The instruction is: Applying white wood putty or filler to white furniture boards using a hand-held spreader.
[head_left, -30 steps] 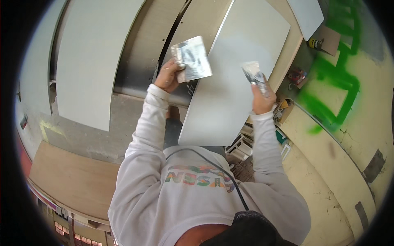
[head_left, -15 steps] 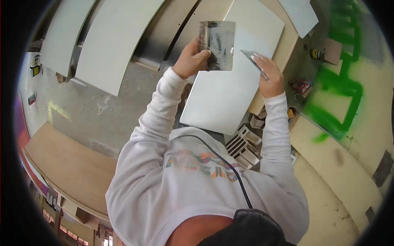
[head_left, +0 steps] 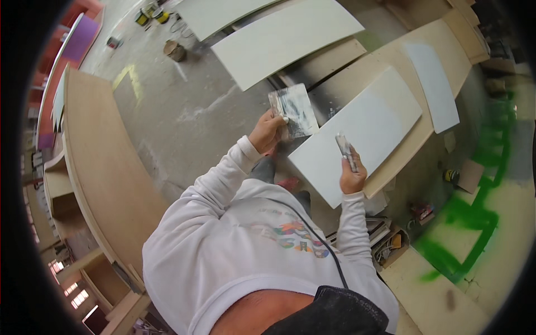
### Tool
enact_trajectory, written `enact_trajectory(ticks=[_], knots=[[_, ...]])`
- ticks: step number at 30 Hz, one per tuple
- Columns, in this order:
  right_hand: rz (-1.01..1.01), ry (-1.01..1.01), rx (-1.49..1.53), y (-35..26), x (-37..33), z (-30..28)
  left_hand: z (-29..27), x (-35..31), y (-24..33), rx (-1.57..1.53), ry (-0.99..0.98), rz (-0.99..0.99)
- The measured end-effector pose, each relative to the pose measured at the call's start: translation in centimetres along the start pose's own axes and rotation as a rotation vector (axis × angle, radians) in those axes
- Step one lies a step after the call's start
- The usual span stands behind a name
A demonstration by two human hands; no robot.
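Note:
My left hand (head_left: 268, 133) grips the edge of a square metal plate (head_left: 297, 109) smeared with white paste and dark stains, thumb on top. In my right hand (head_left: 353, 177) is a putty scraper (head_left: 342, 146), its blade seen almost edge-on and streaked with white. The scraper hangs over a white-coated board (head_left: 357, 131), and I cannot tell whether it touches. That board lies on a larger wooden panel (head_left: 391, 167). The plate is beside the board's left edge.
Other white panels (head_left: 290, 42) lie beyond, and a narrow one (head_left: 432, 84) is at the far right. A long curved wooden piece (head_left: 106, 162) stands on the left. Paint cans (head_left: 160, 15) and a brown bucket (head_left: 175, 51) sit on the grey floor; boxes (head_left: 391, 245) are at lower right.
The view has swung so that the boards appear turned and shifted right. Both hands are lower in the picture, and the scraper has turned more upright. Both tools are still held.

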State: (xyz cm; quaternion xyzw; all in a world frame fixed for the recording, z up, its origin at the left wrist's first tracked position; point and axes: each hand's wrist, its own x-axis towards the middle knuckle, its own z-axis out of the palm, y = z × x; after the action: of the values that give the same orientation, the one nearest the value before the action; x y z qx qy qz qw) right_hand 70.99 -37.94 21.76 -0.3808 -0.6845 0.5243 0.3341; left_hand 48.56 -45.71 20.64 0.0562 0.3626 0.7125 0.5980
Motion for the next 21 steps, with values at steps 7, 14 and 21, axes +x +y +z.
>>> enact_trajectory(ticks=[7,14,21], knots=[[-0.764,-0.336,-0.389,-4.8,-1.0,10.8,-5.7,-9.8,3.9,-0.062,0.059,0.143],[-0.067,-0.431,-0.206,-4.8,-1.0,20.4,-17.0,-20.0,13.3,-0.183,0.066,0.482],[0.452,-0.862,0.539,-12.0,0.1,32.5,-21.7,-26.1,19.2,-0.133,0.252,0.658]])
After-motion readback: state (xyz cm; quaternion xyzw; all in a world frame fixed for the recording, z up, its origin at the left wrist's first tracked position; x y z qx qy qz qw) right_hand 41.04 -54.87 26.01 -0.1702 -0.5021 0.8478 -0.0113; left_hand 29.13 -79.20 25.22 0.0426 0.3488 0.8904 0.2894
